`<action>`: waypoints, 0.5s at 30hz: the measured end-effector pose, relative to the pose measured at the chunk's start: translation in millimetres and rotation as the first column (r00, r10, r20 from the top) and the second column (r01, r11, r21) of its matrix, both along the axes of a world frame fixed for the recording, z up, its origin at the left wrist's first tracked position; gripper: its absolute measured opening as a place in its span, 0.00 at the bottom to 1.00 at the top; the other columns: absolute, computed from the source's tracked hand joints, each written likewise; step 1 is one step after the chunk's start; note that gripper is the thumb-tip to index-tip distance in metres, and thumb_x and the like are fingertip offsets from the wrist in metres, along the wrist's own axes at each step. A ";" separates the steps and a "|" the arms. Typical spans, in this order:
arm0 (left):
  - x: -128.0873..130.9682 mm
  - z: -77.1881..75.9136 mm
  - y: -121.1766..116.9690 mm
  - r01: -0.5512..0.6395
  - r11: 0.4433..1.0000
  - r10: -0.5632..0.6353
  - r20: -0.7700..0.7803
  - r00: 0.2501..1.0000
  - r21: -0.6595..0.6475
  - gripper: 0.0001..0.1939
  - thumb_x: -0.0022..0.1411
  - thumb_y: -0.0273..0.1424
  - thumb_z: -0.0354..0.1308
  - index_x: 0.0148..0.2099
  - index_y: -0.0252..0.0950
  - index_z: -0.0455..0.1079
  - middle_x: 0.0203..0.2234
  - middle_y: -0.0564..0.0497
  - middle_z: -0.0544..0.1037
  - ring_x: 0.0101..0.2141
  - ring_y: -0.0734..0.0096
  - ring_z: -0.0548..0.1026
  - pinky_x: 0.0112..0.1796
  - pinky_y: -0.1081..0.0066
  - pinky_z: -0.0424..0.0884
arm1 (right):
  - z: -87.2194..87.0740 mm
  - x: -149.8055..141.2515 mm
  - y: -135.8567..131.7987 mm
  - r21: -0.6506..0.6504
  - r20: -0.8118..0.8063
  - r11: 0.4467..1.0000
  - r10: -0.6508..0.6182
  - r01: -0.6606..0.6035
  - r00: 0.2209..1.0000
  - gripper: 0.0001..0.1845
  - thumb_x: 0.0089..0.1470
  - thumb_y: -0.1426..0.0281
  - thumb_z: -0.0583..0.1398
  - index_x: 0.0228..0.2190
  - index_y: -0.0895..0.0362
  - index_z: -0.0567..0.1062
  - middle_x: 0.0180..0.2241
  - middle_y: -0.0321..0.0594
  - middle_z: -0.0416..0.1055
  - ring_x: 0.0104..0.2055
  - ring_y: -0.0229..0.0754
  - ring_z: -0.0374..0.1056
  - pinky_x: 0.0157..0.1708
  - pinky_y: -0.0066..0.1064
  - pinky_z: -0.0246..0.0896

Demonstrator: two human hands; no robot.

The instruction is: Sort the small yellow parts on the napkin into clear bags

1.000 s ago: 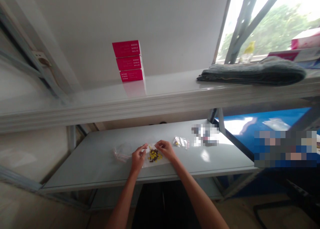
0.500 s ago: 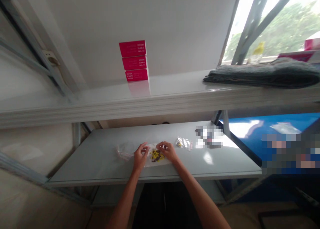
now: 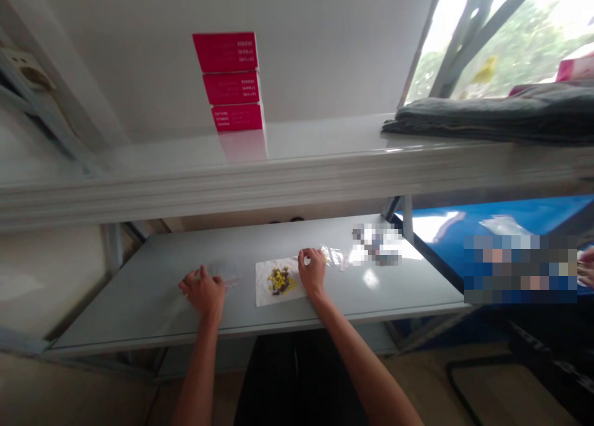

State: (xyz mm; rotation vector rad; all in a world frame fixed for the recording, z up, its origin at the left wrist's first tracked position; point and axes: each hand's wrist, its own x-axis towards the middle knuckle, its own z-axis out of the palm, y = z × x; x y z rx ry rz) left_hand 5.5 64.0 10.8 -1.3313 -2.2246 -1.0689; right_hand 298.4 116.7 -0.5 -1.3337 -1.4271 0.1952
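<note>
My left hand (image 3: 204,295) is over the left part of the tabletop, fingers spread and bent. It is beside a thin pile of clear plastic bags (image 3: 228,280), partly behind it. In the middle, a white sheet or flat bag (image 3: 262,295) bears a heap of small yellow and dark brown pieces (image 3: 281,280). My right hand (image 3: 312,271) is at the sheet's right edge, thumb and forefinger curled together in a pinch; whatever is between the fingertips is too small to tell. Just beyond it lies a small clear packet (image 3: 335,257), partly hidden by the hand.
Above the grey tabletop (image 3: 153,290) runs a shelf (image 3: 320,144) with three stacked red boxes (image 3: 236,82) and a folded grey cloth (image 3: 487,115). A blurred-out item lies at the table's right end. Beyond, a blue surface (image 3: 434,228) and another person's hand (image 3: 587,268) show.
My left hand has moved left, away from the heap to the clear bags, uncovering the sheet's left edge. My right hand stays by the sheet's right side. The view has shifted somewhat.
</note>
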 end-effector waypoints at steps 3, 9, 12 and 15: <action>2.2 -6.3 -4.8 0.133 0.989 -0.132 -0.029 0.991 0.070 0.25 0.62 0.28 0.51 0.59 0.29 0.73 0.56 0.31 0.71 0.59 0.42 0.67 0.58 0.44 0.64 | 5.8 7.2 -5.1 -0.034 0.069 0.993 -0.108 0.110 0.992 0.12 0.63 0.69 0.54 0.34 0.55 0.78 0.38 0.49 0.72 0.46 0.52 0.61 0.54 0.46 0.56; 1.9 -19.8 2.7 0.600 0.800 -0.600 0.011 0.800 -0.020 0.23 0.69 0.34 0.49 0.63 0.39 0.70 0.61 0.42 0.72 0.62 0.54 0.69 0.62 0.51 0.65 | 9.1 65.3 -18.4 -0.122 0.413 0.960 -0.181 0.252 0.892 0.26 0.55 0.76 0.61 0.56 0.57 0.75 0.62 0.58 0.64 0.65 0.64 0.54 0.60 0.53 0.50; -0.3 -29.9 7.4 0.628 0.773 -0.630 0.017 0.777 -0.090 0.22 0.69 0.37 0.49 0.59 0.37 0.74 0.61 0.40 0.73 0.63 0.50 0.68 0.63 0.47 0.64 | 11.1 97.8 -25.9 -0.272 0.548 0.922 -0.086 0.274 0.832 0.18 0.61 0.75 0.57 0.51 0.58 0.78 0.53 0.58 0.73 0.55 0.57 0.69 0.51 0.42 0.60; -0.3 -37.5 8.3 0.630 0.765 -0.634 0.017 0.773 -0.134 0.20 0.69 0.37 0.49 0.54 0.38 0.77 0.58 0.40 0.76 0.62 0.48 0.69 0.63 0.45 0.63 | 19.2 116.9 -32.8 -0.370 0.644 0.882 0.018 0.291 0.765 0.16 0.64 0.77 0.53 0.39 0.59 0.81 0.43 0.54 0.78 0.40 0.49 0.75 0.38 0.34 0.60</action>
